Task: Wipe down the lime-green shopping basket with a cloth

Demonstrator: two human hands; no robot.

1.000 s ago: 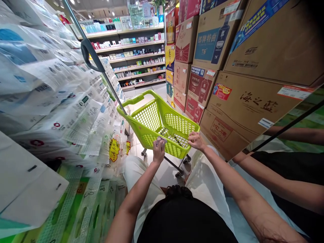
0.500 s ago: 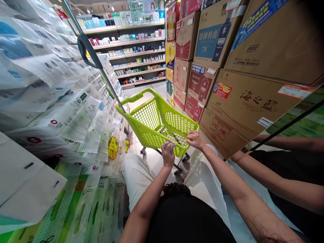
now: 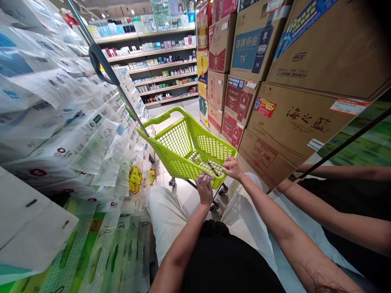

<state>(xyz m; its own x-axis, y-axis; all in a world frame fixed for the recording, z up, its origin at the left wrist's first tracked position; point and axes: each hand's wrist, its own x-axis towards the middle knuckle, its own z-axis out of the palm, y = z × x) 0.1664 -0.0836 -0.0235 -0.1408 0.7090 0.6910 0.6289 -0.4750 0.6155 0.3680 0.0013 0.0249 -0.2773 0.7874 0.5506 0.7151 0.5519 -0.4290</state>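
A lime-green plastic shopping basket trolley [image 3: 180, 170] stands in front of me, its long metal pull handle [image 3: 105, 69] slanting up to the left. My left hand [image 3: 205, 192] is closed on a small greyish-purple cloth [image 3: 206, 176] at the near rim. My right hand [image 3: 232, 168] grips the near right corner of the basket rim, with its fingers curled over the edge. Through the lattice walls the basket floor shows. Small dark wheels [image 3: 224, 189] are partly visible below.
Plastic-wrapped paper packs [image 3: 61, 122] are piled along the left, with yellow price tags [image 3: 135, 179]. Cardboard cartons [image 3: 284, 114] form a wall on the right, beside a mirror-like panel [image 3: 345, 203]. Shelves of small goods [image 3: 165, 63] stand at the back.
My left hand has shifted slightly right and down with the cloth along the near rim. My right hand keeps its grip, and the whole view has drifted a little.
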